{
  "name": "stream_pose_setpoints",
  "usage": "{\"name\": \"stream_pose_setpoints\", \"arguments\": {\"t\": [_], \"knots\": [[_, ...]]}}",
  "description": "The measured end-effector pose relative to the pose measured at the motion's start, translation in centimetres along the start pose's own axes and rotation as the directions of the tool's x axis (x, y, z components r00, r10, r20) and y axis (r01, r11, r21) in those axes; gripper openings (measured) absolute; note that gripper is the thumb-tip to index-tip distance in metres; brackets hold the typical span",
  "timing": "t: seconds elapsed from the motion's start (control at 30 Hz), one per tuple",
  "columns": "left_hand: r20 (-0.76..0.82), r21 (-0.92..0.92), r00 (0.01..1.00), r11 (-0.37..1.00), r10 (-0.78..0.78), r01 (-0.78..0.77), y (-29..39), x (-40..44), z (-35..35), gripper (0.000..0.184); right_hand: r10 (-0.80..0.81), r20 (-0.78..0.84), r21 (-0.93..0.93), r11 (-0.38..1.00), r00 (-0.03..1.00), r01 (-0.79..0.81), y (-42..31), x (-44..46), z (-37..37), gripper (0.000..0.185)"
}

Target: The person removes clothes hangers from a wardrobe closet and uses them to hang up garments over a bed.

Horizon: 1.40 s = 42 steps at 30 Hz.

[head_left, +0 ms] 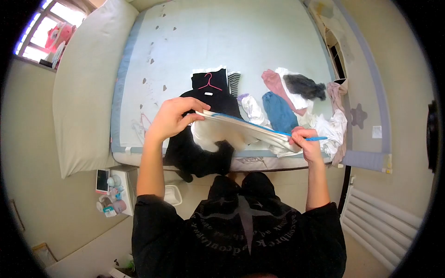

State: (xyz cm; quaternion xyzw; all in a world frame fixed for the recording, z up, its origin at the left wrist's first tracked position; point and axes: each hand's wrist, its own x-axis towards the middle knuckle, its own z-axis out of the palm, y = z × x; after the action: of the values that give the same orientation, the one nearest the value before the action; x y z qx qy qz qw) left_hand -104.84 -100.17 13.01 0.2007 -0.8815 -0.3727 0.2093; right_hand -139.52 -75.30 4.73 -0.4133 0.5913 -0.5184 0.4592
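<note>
L hand pinches white cloth; R hand grips it w/ blue hanger, over black top on bed.

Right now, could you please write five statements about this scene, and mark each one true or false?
1. The left hand and the right hand both hold the white cloth. True.
2. The pink hanger is between the left fingers. False: it lies on black clothing on the bed.
3. One end of the blue rod sticks out past the right hand. True.
4. The blue garment is in the white cloth's folds. False: it lies on the bed.
5. The dark grey garment lies partly over something white. True.
</note>
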Motion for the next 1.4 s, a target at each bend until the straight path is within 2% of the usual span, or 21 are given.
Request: {"name": "stream_pose_setpoints", "arguments": {"t": [0.1,0.2,0.3,0.37,0.5,0.53,0.6,0.67,0.7,0.73,0.77,0.8,0.83,0.93,1.03,1.07,1.17,1.2,1.3,1.4], "knots": [[0.143,0.275,0.990,0.960,0.011,-0.050,0.8,0.4,0.7,0.016,-0.056,0.082,-0.337,0.938,0.995,0.081,-0.2,0.2,-0.1,0.020],[0.195,0.212,0.977,0.968,0.089,-0.131,2.0,1.4,3.0,0.020,-0.057,0.068,-0.397,0.914,0.996,0.079,-0.6,0.6,1.2,0.011],[0.254,0.198,0.960,0.965,0.121,-0.174,1.9,2.2,5.8,0.019,-0.236,0.132,-0.496,0.825,0.963,0.271,-1.5,1.2,2.5,0.007],[0.306,0.233,0.947,0.957,0.097,-0.173,1.6,2.6,7.2,0.019,-0.268,0.188,-0.512,0.795,0.945,0.327,-2.6,1.8,3.4,0.009],[0.277,0.251,0.961,0.965,0.008,-0.080,1.3,2.9,8.6,0.027,-0.276,0.248,-0.554,0.746,0.929,0.370,-3.5,2.6,5.2,0.007],[0.157,0.222,0.981,0.964,0.110,-0.144,1.2,2.8,9.3,0.034,-0.288,0.229,-0.560,0.743,0.930,0.368,-3.5,2.9,5.9,0.009],[0.251,0.223,0.968,0.974,-0.026,-0.032,2.4,3.3,10.1,0.035,-0.307,0.190,-0.570,0.739,0.933,0.359,-3.5,3.5,7.4,0.013],[0.305,0.229,0.942,0.971,-0.140,0.070,3.1,3.6,11.5,0.034,-0.156,0.166,-0.530,0.818,0.974,0.222,-5.6,3.9,9.2,0.018],[0.258,0.184,0.961,0.981,-0.104,0.057,2.8,3.4,12.0,0.033,-0.080,0.157,-0.507,0.849,0.984,0.150,-6.3,4.1,9.5,0.021],[0.209,0.138,0.976,0.990,-0.069,0.040,2.4,3.1,12.4,0.032,-0.090,0.197,-0.491,0.853,0.976,0.177,-5.5,4.3,9.2,0.034],[0.159,0.093,0.987,0.995,-0.036,0.021,2.3,3.0,12.5,0.031,-0.207,0.204,-0.455,0.846,0.957,0.279,-5.3,4.4,8.8,0.038],[0.026,-0.021,0.999,1.000,0.023,-0.023,2.3,3.2,12.4,0.024,-0.321,0.207,-0.418,0.825,0.924,0.380,-5.2,4.4,8.3,0.042],[0.005,-0.008,1.000,1.000,-0.024,0.024,2.0,3.2,12.0,0.022,-0.433,0.205,-0.381,0.791,0.878,0.479,-5.2,4.4,7.8,0.046],[-0.104,-0.025,0.983,0.989,-0.149,0.147,1.8,2.9,10.3,0.024,-0.448,0.240,-0.446,0.737,0.861,0.507,-5.5,4.3,5.9,0.056],[-0.224,0.030,0.972,0.996,-0.077,0.086,1.5,2.4,8.0,0.029,-0.276,0.168,-0.701,0.642,0.946,0.312,-3.6,3.9,3.0,0.059],[-0.250,-0.001,0.963,0.995,-0.100,0.103,1.4,2.3,7.4,0.033,-0.386,0.109,-0.686,0.637,0.916,0.351,-2.3,4.0,2.5,0.048],[-0.326,0.143,0.934,0.969,-0.146,0.201,-0.2,1.5,5.7,0.033,-0.078,0.045,-0.709,0.699,0.996,0.087,-0.9,4.0,0.2,0.030],[-0.376,0.189,0.920,0.963,-0.110,0.193,-0.2,1.6,5.3,0.038,-0.163,0.035,-0.646,0.749,0.986,0.147,-0.9,4.0,0.1,0.017],[-0.361,0.243,0.921,0.939,-0.145,0.243,-1.9,1.2,4.2,0.036,-0.273,0.030,-0.589,0.772,0.962,0.238,-0.2,4.1,-0.2,0.013],[-0.408,0.068,0.890,0.966,-0.202,0.250,-3.1,0.7,3.8,0.031,-0.344,-0.047,-0.599,0.761,0.938,0.249,0.1,4.1,-0.9,0.008]]}}
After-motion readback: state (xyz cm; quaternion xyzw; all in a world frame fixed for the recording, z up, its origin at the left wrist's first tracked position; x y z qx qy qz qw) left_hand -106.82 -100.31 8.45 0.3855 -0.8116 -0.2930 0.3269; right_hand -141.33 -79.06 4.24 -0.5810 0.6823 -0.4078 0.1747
